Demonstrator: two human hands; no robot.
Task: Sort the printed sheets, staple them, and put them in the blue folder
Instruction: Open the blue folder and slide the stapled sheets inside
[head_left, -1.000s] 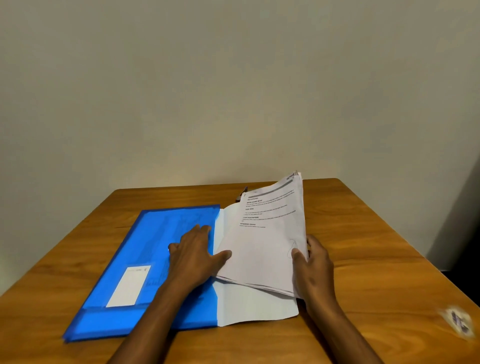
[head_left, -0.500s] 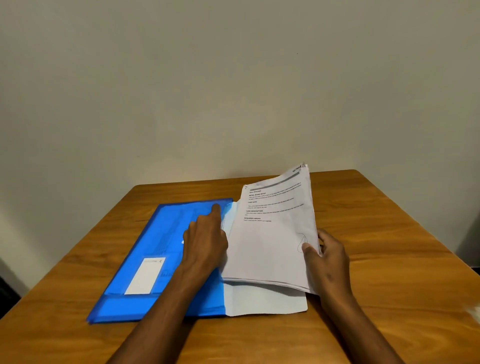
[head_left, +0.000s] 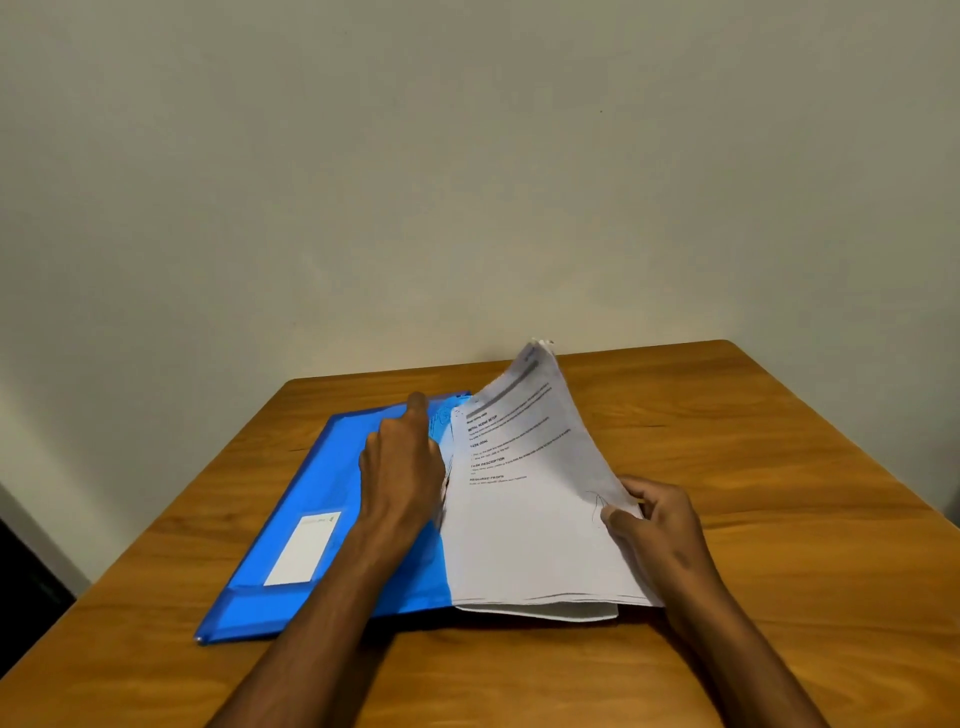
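Note:
A blue folder (head_left: 322, 483) with a white label (head_left: 304, 548) lies flat on the left half of the wooden table (head_left: 779, 467). My left hand (head_left: 400, 467) rests on the folder's right, open edge with its fingers stretched toward the far corner; its thumb is hidden. A stack of printed sheets (head_left: 524, 519) has its left edge at the folder's opening, and its right side is tilted up. My right hand (head_left: 654, 519) pinches the stack's right edge, thumb on top. One more white sheet edge (head_left: 545, 612) shows flat beneath the stack.
The table stands against a plain wall, with its right edge and far right corner in view. Bare wood lies to the right of the sheets and in front of the folder. A dark gap shows at the far left, beyond the table.
My left hand has slid from the middle of the folder up along its open edge toward the far corner. My right hand has lifted the sheets' right side more steeply.

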